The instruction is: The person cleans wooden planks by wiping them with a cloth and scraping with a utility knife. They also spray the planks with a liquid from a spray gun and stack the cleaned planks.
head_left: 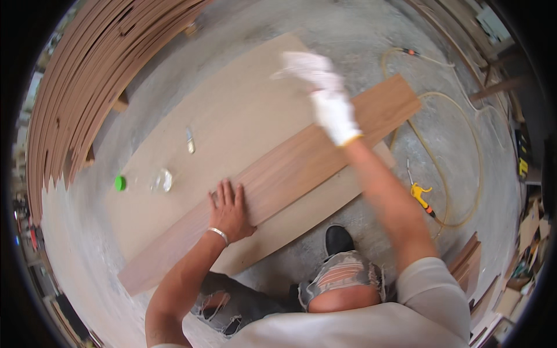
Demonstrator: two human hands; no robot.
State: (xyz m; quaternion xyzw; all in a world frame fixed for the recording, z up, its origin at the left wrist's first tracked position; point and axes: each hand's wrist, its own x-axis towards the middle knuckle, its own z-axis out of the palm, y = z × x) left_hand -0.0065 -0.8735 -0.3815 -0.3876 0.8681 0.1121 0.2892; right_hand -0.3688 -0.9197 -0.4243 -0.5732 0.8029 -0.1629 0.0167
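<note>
A long reddish-brown wooden board lies at a slant across a larger tan sheet on the floor. Flat on the board's near edge rests my left hand, bare, fingers spread, with a bracelet at the wrist. My right hand, in a white glove with a yellow cuff, is over the board's right part, blurred by motion. A pale pinkish-white cloth is bunched at its fingers, which appear closed on it. Whether the cloth touches the board, I cannot tell. The board's far right end looks darker than its left.
Left on the sheet are a clear bottle with a green cap and a small light-handled tool. Stacked boards rise at the far left. A yellow air blow gun and its looped hose lie at right.
</note>
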